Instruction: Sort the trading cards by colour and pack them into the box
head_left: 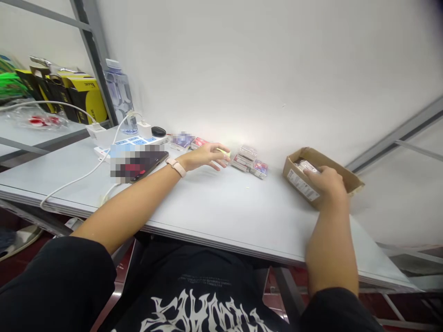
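Possibly the right hand (pixel 327 182), blurred over the cardboard box (pixel 302 185) at right of the frame (whether it grips the clear packs (pixel 306 165) inside, I cannot tell), could tip it by catching the rim. At centre, the left hand (pixel 216 157), fingers curved around a yellowish item (pixel 223 151) with its grip unclear, could knock the small cases (pixel 243 161) just beside it. Left of centre, a phone (pixel 148 167), white cable (pixel 69 183) and power strip (pixel 131 143) crowd that side.

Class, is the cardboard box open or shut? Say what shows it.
Open: the box has an uncovered top, with a pack showing inside, beside the right hand.
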Demonstrator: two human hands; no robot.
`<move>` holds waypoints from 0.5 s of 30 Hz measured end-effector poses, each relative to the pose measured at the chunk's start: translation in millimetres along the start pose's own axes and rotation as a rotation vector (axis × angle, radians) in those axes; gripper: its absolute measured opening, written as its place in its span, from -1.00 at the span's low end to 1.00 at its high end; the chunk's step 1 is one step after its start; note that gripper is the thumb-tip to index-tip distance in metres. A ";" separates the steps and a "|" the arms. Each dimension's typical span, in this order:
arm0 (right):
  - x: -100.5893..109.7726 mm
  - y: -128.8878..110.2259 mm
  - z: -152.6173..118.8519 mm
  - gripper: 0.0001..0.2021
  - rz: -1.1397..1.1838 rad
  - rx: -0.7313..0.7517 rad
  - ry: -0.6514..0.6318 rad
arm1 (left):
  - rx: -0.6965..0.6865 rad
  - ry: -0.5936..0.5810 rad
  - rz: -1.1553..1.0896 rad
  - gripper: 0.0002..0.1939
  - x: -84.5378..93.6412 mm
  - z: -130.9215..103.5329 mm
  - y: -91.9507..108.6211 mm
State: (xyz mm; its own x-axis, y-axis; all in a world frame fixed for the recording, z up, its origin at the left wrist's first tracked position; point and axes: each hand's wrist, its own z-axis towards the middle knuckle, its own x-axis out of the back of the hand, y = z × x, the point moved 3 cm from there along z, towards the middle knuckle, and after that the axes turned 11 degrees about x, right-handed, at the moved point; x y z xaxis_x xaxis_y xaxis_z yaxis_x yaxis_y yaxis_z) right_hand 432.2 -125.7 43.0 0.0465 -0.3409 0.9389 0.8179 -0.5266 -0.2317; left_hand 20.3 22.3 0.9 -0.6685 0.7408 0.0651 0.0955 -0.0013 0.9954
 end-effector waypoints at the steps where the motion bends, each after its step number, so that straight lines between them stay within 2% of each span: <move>1: 0.2 -0.5 -1.2 -0.30 0.005 -0.028 -0.019 | 0.001 -0.001 0.000 -0.41 0.1 0.2 -0.2; 4: 0.8 -3.2 -4.1 -0.35 0.017 -0.062 -0.067 | 0.004 -0.002 0.004 -0.42 0.1 0.2 -0.6; 7: 0.6 -4.4 -4.2 -0.48 0.022 -0.061 -0.079 | 0.005 -0.003 0.012 -0.42 -0.1 -0.2 -0.3; 15: 2.4 0.0 -1.2 -0.72 0.108 -0.098 0.019 | 0.011 -0.001 0.006 -0.42 -0.1 -0.3 -0.1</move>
State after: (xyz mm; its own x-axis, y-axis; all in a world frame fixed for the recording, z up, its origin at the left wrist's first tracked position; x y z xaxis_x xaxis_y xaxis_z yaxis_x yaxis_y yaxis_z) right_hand 431.6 -127.6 45.0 0.1198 -0.4143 0.9022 0.7487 -0.5591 -0.3561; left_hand 20.1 22.1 0.9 -0.6669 0.7417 0.0712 0.1078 0.0014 0.9942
